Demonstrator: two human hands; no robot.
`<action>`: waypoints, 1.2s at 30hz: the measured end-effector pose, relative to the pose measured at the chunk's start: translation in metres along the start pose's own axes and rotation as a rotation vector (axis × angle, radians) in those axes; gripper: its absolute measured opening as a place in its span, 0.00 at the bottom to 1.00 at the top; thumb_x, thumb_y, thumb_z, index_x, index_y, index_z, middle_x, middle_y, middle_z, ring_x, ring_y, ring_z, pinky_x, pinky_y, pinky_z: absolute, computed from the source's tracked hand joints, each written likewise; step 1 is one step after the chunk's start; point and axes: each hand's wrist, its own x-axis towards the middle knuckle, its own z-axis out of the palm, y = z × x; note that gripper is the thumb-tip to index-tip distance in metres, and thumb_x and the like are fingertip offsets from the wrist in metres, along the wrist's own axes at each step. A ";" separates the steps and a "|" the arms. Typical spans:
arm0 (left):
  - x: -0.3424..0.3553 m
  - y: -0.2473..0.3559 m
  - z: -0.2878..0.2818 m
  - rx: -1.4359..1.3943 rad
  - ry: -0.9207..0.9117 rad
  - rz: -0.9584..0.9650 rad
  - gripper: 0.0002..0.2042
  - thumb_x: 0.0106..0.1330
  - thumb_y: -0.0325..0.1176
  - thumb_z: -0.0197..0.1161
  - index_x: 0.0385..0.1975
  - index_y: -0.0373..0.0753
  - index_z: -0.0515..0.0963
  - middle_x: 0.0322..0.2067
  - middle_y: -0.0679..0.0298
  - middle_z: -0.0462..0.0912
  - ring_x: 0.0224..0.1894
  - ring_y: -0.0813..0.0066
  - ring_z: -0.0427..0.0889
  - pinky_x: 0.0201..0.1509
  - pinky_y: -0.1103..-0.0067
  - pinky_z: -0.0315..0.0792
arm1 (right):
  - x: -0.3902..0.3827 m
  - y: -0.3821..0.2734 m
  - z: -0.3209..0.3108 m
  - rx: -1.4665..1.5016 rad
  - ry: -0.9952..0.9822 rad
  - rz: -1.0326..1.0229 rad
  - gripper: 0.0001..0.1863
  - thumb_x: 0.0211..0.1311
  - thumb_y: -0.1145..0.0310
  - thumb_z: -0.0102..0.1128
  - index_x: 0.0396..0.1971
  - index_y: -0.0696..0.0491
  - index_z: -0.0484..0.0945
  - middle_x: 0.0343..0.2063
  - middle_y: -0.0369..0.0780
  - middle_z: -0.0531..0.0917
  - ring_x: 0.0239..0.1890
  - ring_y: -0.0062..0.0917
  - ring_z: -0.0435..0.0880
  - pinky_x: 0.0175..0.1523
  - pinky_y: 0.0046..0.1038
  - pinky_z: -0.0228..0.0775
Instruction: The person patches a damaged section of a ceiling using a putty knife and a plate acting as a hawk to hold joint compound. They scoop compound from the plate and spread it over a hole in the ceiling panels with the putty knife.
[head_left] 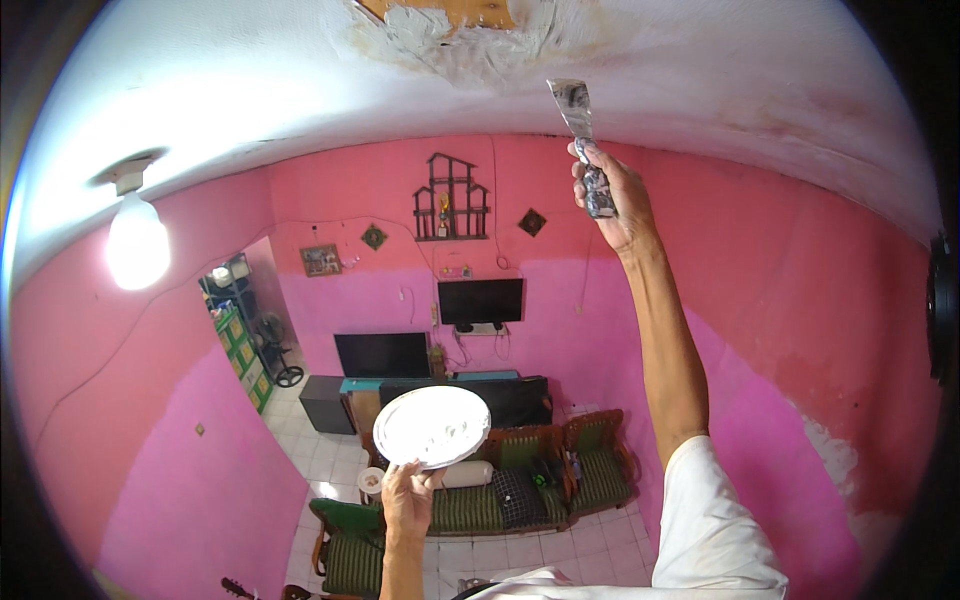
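Observation:
My right hand point(617, 195) is raised toward the ceiling, its fingers wrapped round the dark, smeared handle of a putty knife point(573, 105). The metal blade points up and stands apart from a rough patch of white filler point(470, 50) on the ceiling. Beside that patch, an opening shows a brown, wood-like surface point(460, 10). Lower down, my left hand point(407, 497) grips the near rim of a round white plate point(432, 427). White paste point(445, 437) lies in lumps on the plate. The fingers under the plate are partly hidden.
A lit bulb point(138, 243) hangs from the ceiling at left. Far below are a green striped sofa point(455, 510), armchairs point(597, 455) and a tiled floor point(590, 540). Two dark screens point(480, 302) are by the pink wall point(590, 300). A doorway opens at left.

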 end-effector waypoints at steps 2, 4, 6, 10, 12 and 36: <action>0.001 -0.001 -0.001 0.007 0.019 0.007 0.19 0.56 0.24 0.53 0.47 0.25 0.63 0.46 0.48 0.72 0.48 0.57 0.75 0.49 0.66 0.76 | 0.011 0.004 -0.001 0.024 -0.007 0.008 0.16 0.58 0.62 0.57 0.36 0.62 0.75 0.21 0.39 0.77 0.18 0.20 0.75 0.22 0.19 0.67; 0.003 -0.002 -0.004 -0.004 -0.002 -0.002 0.19 0.56 0.24 0.53 0.48 0.25 0.62 0.47 0.47 0.71 0.49 0.56 0.75 0.49 0.65 0.76 | 0.013 0.002 0.002 0.042 -0.009 -0.003 0.16 0.57 0.63 0.58 0.35 0.61 0.75 0.22 0.39 0.77 0.19 0.20 0.76 0.22 0.19 0.67; 0.002 -0.002 -0.003 -0.023 0.007 0.000 0.20 0.56 0.23 0.53 0.49 0.25 0.62 0.48 0.47 0.71 0.49 0.57 0.75 0.49 0.65 0.76 | 0.011 -0.004 0.007 0.066 -0.015 -0.035 0.16 0.57 0.62 0.58 0.35 0.61 0.75 0.22 0.39 0.77 0.19 0.20 0.76 0.22 0.19 0.68; 0.000 0.001 -0.004 -0.023 0.004 -0.003 0.20 0.56 0.23 0.53 0.49 0.25 0.62 0.48 0.48 0.71 0.49 0.57 0.75 0.49 0.66 0.76 | -0.010 -0.023 0.025 0.077 -0.032 -0.038 0.16 0.57 0.62 0.58 0.36 0.61 0.74 0.22 0.39 0.77 0.19 0.20 0.76 0.23 0.19 0.68; -0.001 0.001 -0.002 -0.005 -0.002 -0.017 0.20 0.57 0.24 0.52 0.49 0.26 0.62 0.48 0.48 0.71 0.49 0.58 0.75 0.50 0.66 0.76 | -0.026 -0.040 0.033 0.050 -0.034 -0.073 0.16 0.57 0.62 0.58 0.36 0.61 0.74 0.22 0.38 0.76 0.19 0.19 0.75 0.23 0.19 0.67; -0.005 0.009 0.002 -0.042 -0.030 -0.055 0.24 0.55 0.22 0.54 0.52 0.25 0.58 0.48 0.47 0.71 0.46 0.58 0.77 0.46 0.67 0.78 | -0.224 0.026 0.023 -0.128 0.179 0.207 0.20 0.60 0.58 0.53 0.44 0.59 0.73 0.17 0.36 0.74 0.15 0.18 0.72 0.23 0.19 0.65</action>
